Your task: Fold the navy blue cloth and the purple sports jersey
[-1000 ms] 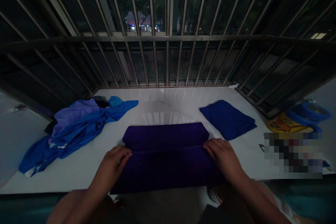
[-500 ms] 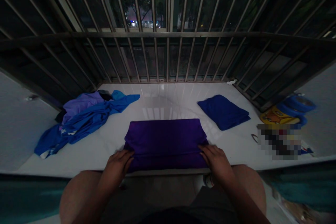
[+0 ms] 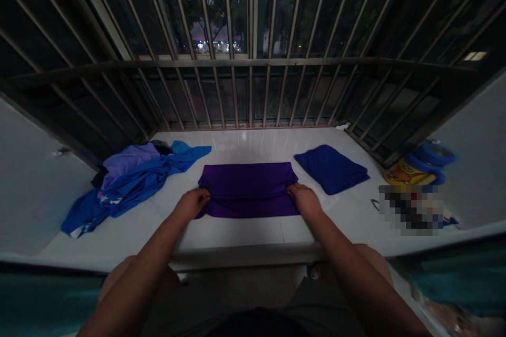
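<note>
Two hands on purple cloth (image 3: 248,189): left hand (image 3: 193,203) and right hand (image 3: 303,200), fingers curled down over near edge, pinch or press unclear. Cloth flat, mid white tile ledge (image 3: 245,234), between blue garment heap (image 3: 134,179) and navy stack (image 3: 331,168). Smooth, looks thin, soft, light, limp; best held along edge.
</note>
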### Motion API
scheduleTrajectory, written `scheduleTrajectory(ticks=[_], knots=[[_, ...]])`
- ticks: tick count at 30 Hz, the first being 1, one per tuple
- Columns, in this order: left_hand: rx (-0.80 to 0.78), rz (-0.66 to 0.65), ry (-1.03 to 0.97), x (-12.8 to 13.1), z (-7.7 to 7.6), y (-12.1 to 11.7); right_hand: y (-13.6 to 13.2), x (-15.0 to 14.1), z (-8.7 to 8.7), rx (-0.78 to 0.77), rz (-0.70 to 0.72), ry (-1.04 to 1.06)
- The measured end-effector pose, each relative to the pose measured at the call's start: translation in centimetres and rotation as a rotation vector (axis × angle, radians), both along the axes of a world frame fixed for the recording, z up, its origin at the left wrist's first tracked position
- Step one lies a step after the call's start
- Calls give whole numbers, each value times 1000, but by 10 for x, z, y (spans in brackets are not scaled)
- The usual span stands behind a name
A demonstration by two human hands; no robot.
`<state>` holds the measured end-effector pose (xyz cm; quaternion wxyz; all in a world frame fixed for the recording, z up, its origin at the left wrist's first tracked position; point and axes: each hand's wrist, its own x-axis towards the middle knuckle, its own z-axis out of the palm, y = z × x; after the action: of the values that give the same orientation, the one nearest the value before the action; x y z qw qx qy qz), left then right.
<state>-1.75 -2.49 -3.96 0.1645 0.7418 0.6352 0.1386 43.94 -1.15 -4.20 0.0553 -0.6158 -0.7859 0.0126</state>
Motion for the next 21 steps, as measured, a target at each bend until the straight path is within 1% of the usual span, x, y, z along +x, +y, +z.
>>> scheduleTrajectory(ticks=[2,3,5,6,8,11,13,14,15,17,21], knots=[[-2,-1,-17,-1,14,13,8,0,9,13,-8,5],[10,6,-24,-3,19,14,7,1,14,25,-13,11],[70,12,-36,-6,23,7,-2,4,17,52,-16,24],[112,5,-42,-8,22,-1,-11,5,16,61,-15,29],[192,-24,-44,-11,9,-26,-32,10,6,73,1,40],[245,-49,-3,-15,-24,-68,-63,18,-21,99,51,60],[280,-32,23,-16,-45,-88,-76,23,-38,133,75,77],[299,-23,28,-16,-52,-94,-79,25,-44,148,78,84],[318,-16,28,-15,-56,-98,-80,27,-48,158,83,91],[334,-11,33,-14,-59,-101,-79,29,-50,164,100,104],[328,-55,45,-15,-52,-97,-74,27,-42,169,101,106]])
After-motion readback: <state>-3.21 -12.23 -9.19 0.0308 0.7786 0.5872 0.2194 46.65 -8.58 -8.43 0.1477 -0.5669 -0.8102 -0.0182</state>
